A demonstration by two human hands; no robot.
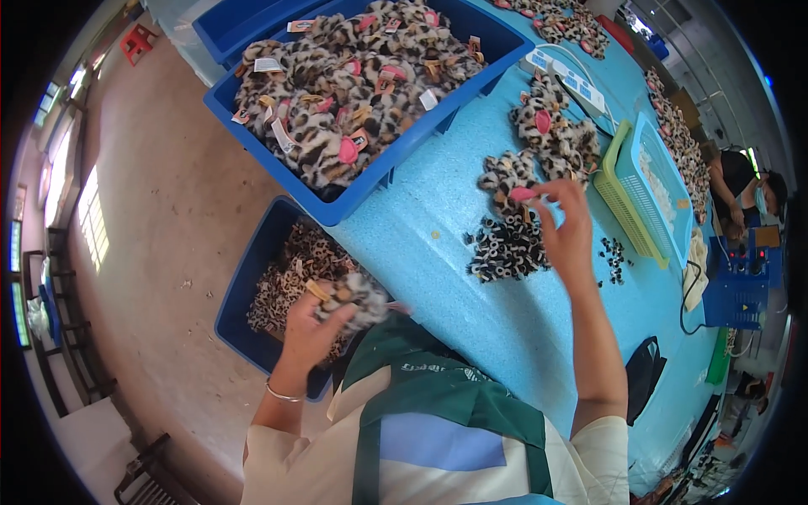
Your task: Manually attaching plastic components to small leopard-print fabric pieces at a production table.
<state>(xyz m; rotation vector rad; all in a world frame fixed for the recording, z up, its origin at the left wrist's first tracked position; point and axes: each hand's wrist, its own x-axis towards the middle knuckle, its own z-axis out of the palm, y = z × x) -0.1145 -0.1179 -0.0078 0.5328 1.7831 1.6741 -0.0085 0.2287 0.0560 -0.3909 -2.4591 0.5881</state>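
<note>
My left hand (pixel 310 328) is closed around a spotted plush piece (pixel 358 301), holding it in front of my apron, above a lower bin. Away to the right, over the blue table, my right hand (pixel 566 223) has its fingertips pinched at the pink patch of another spotted plush piece (pixel 507 172). Just below these fingers lies a heap of small black-and-white plastic parts (pixel 507 251). More furry plush (pixel 555 135) with pink patches rests on the table behind.
A big blue bin (pixel 337 210) full of tagged plush pieces stands at the table's far left; a darker blue bin (pixel 231 316) sits lower. Right of my hand are plastic baskets (pixel 627 181), a power strip (pixel 572 80) and scattered black parts (pixel 614 259). A person (pixel 741 189) works beside a blue machine (pixel 741 290).
</note>
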